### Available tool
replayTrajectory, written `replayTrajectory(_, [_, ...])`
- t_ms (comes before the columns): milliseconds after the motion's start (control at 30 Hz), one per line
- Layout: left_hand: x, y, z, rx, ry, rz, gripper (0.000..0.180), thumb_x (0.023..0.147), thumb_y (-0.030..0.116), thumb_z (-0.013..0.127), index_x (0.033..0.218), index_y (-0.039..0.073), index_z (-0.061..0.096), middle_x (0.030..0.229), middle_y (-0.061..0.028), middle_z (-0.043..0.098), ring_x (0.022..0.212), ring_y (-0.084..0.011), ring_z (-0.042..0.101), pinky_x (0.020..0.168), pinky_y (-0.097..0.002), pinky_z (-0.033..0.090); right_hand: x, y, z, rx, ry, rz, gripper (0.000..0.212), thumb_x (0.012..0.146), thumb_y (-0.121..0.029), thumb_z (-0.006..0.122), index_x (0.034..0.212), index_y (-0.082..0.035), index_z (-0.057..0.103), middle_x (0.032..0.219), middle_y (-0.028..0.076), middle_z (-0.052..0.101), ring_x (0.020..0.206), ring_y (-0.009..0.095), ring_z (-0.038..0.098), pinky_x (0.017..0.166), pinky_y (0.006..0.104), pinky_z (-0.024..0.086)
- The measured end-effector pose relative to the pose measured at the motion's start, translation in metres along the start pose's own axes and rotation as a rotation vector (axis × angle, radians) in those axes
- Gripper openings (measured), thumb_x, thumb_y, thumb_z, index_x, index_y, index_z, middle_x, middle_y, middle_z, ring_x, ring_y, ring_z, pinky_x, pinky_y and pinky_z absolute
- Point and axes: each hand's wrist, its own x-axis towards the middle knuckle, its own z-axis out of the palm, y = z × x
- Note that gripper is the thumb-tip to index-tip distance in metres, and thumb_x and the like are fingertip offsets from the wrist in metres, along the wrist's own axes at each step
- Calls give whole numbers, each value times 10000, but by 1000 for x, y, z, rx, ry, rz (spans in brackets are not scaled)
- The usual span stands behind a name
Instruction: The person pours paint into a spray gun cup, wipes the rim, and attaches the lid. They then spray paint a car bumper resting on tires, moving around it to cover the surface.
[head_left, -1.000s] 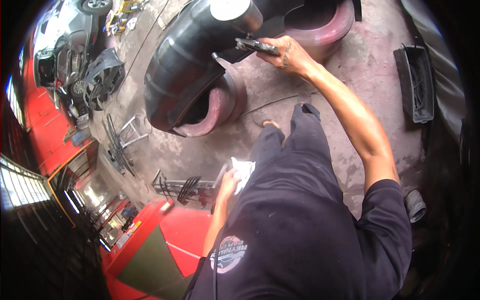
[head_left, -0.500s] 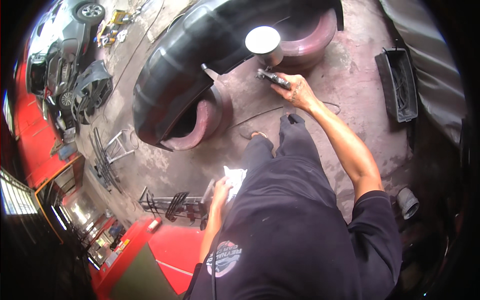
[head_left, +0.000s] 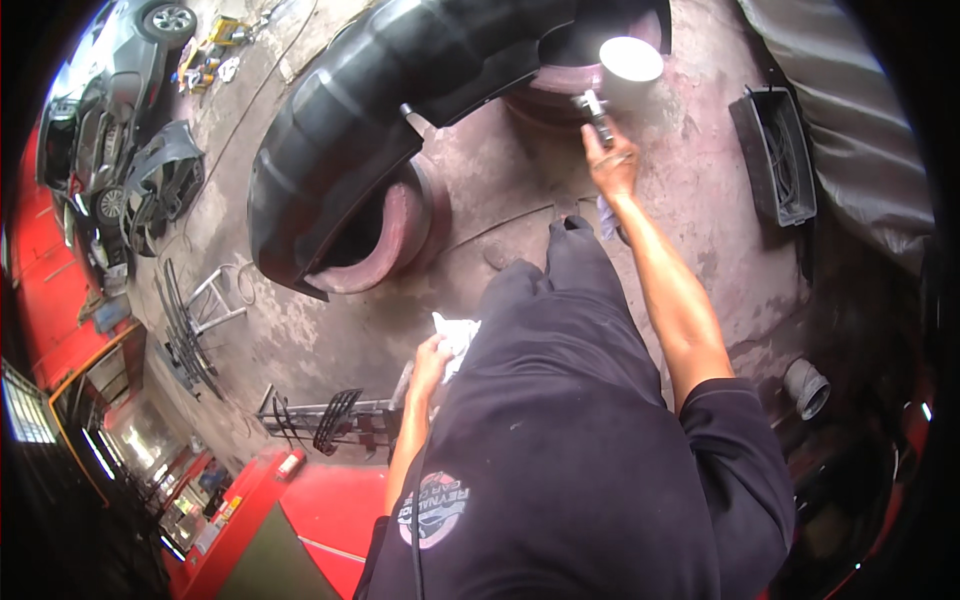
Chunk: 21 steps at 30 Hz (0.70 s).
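My right hand [head_left: 613, 165] is closed around the grip of a spray gun [head_left: 597, 118], whose round cup with a bright white lid [head_left: 631, 60] sits at its top. The gun is held out near the right end of a long black car bumper [head_left: 340, 130], apart from it. The bumper curves across supports that look like pinkish, overspray-coated tyres [head_left: 385, 245]. Low at my left side, my left hand [head_left: 431, 365] is closed on a crumpled white cloth [head_left: 457, 338], close to my dark trousers.
A black rectangular bin [head_left: 775, 155] stands at the right beside a grey draped sheet [head_left: 850, 120]. A hose [head_left: 500, 228] runs over the concrete floor. Metal stands [head_left: 215, 305] and a loose dark bumper [head_left: 165, 180] lie left, near a car with its front stripped [head_left: 110, 110].
My right hand has swung the spray gun to the right along the bumper and turned it. The left hand keeps the cloth. The whole view has shifted slightly.
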Motion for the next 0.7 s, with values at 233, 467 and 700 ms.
replayTrajectory(233, [8,-15,-61,133,-81,-7,436,824,74,631,1239,-46,693,1006,-105,744,875,-158,675,788,-305,528,-130,-22,89,107,-332,-171,214,905,-206,796,964,-21,703,734,208,656,603,298,629,613,407,514])
replayTrajectory(467, [21,-76,-97,174,-113,-66,543,831,103,636,1342,-80,633,1097,-139,739,926,-196,681,823,-313,528,-156,-76,73,155,-495,-324,243,901,-220,771,1051,-39,708,868,221,698,817,441,686,698,463,543])
replayTrajectory(700, [0,-54,-68,-26,-141,-32,471,935,204,693,1340,-31,639,1197,-141,727,1083,-203,665,938,-347,514,-63,-34,17,48,-260,-241,263,924,-242,795,974,7,726,771,234,701,655,281,704,655,403,541])
